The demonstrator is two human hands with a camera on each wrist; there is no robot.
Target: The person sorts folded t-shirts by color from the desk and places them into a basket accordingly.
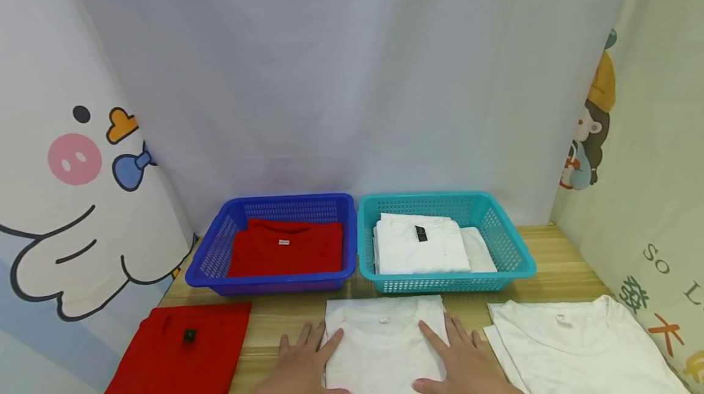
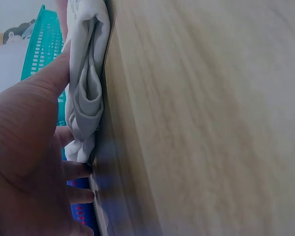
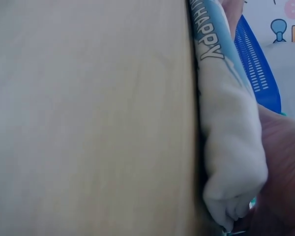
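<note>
A folded white T-shirt (image 1: pixel 385 345) lies on the wooden table in front of me, its neckline toward the baskets. My left hand (image 1: pixel 302 360) rests along its left side with fingers spread and the index fingertip on the cloth. On the other side, my right hand (image 1: pixel 464 363) lies with straight fingers, its index finger and thumb touching the top. In the left wrist view, the shirt's folded layers (image 2: pixel 86 98) show at the edge beside the left thumb. The right wrist view shows a rounded fold (image 3: pixel 231 132) with blue print and lettering.
Behind the shirt stand a blue basket (image 1: pixel 269 284) holding folded red shirts (image 1: pixel 286 256) and a teal basket (image 1: pixel 445 284) holding folded white shirts (image 1: pixel 420 253). A red shirt (image 1: pixel 187 357) lies at left on the wooden table (image 1: pixel 264 333); white shirts (image 1: pixel 583 351) lie at right.
</note>
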